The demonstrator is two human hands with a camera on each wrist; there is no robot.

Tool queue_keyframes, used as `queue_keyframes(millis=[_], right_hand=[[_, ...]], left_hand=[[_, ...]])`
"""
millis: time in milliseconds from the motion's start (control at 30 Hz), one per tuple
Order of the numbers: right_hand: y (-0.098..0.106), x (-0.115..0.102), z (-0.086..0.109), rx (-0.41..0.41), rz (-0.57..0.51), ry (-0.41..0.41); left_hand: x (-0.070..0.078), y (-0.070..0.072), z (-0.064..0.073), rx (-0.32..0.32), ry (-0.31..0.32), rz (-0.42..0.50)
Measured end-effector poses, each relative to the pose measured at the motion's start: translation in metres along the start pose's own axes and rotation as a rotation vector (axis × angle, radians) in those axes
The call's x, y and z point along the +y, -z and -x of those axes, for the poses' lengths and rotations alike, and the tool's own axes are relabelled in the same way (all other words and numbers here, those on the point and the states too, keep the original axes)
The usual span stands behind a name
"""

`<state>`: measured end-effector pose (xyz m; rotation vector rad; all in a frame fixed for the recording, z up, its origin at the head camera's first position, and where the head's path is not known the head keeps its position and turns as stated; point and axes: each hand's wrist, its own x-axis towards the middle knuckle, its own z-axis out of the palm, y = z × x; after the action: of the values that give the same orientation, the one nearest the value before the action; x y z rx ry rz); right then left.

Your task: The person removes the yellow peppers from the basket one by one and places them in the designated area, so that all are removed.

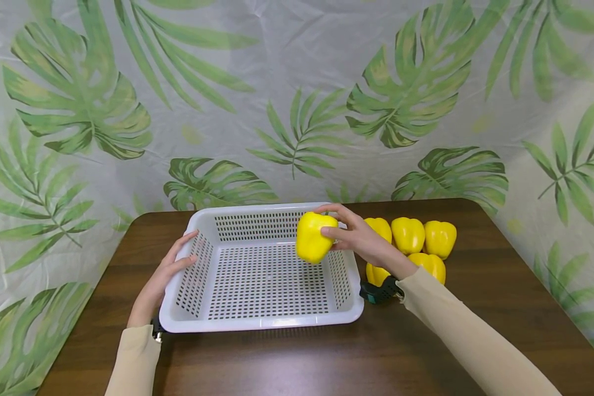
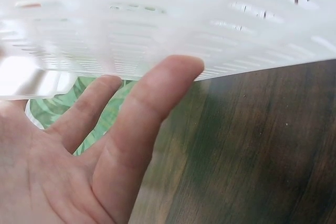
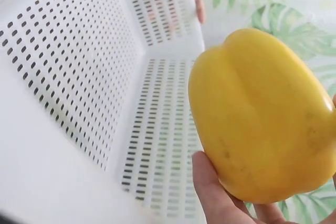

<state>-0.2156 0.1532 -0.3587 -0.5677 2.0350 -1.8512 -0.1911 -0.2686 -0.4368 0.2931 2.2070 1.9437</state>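
- The left hand (image 1: 160, 283) is lying flat against the basket (image 1: 257, 325)'s left wall, fingers straight, gripping nothing.
- The right hand (image 1: 358, 237) is holding a pepper (image 1: 314, 237) over the basket's far right corner, fingers and thumb curling round its sides.
- The pepper is looking light, firm and smooth-skinned, likely slippery, so a broad grip round its sides suits it best.
- Five more peppers (image 1: 408, 234) are sitting right of the basket.

Place: staged recording set, not a lived-in room | Evidence: creased leaf-print backdrop cloth (image 1: 297, 82) hung right behind a dark wooden worktop (image 1: 277, 357), hiding any walls
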Motion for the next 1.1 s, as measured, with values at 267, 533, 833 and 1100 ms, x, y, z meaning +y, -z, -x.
queue_keyframes(millis=[267, 533, 833, 1100], right_hand=[[0.010, 0.002, 0.010, 0.104, 0.044, 0.026], [0.021, 0.003, 0.018, 0.148, 0.048, 0.017], [0.035, 0.004, 0.030, 0.150, 0.064, -0.017], [0.049, 0.006, 0.043, 0.170, 0.063, -0.021]], left_hand=[[0.001, -0.001, 0.002, -0.005, 0.010, 0.007], [0.000, -0.001, 0.003, -0.015, 0.007, 0.030], [0.001, -0.002, 0.003, -0.015, 0.003, 0.024], [0.000, -0.002, 0.002, -0.012, -0.004, 0.023]])
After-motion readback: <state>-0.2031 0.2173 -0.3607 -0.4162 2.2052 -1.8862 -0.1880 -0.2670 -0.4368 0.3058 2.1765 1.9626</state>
